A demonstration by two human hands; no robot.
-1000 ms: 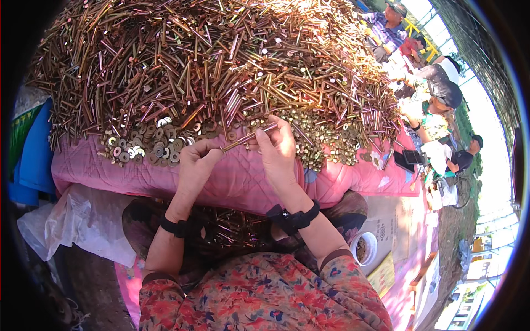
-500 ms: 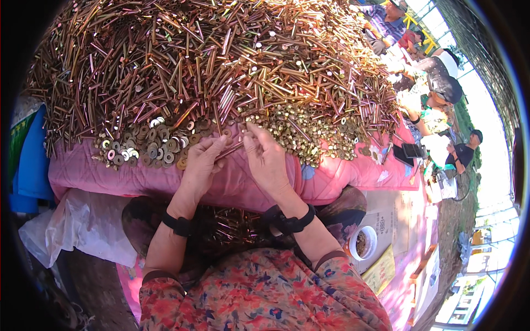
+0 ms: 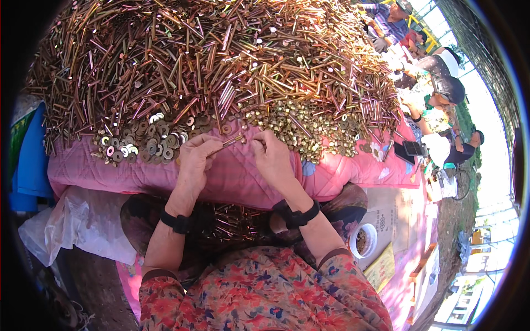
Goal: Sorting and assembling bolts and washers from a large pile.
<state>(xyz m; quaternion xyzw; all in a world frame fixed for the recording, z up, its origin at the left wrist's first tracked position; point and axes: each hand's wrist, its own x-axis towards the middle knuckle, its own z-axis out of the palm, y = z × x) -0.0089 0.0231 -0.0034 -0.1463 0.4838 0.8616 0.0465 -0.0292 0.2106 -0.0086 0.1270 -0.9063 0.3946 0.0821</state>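
Note:
My left hand (image 3: 194, 160) is closed in a pinch on a thin bronze-coloured bolt (image 3: 232, 141). The bolt points to the right and slightly upward, over the pink quilted cloth. Just right of its end, and apart from it, is my right hand (image 3: 274, 164), with thumb and finger pressed together. Whatever those fingertips may hold is too small to make out. Flat round washers (image 3: 156, 144) lie in a heap beyond and left of my left hand. Small brass-coloured nuts (image 3: 309, 132) are heaped beyond my right hand.
A large mound of loose bolts (image 3: 210, 60) covers the far side of the pink cloth (image 3: 118, 174). More bolts (image 3: 229, 220) lie below, between my knees. A white tub (image 3: 352, 241) stands at lower right; a dark phone (image 3: 404, 154) lies near the right edge. Several people (image 3: 444, 91) sit at right.
My right hand has come away from the bolt's end, moving right and slightly nearer. My left hand has shifted a little left, still gripping the bolt, whose end now shows.

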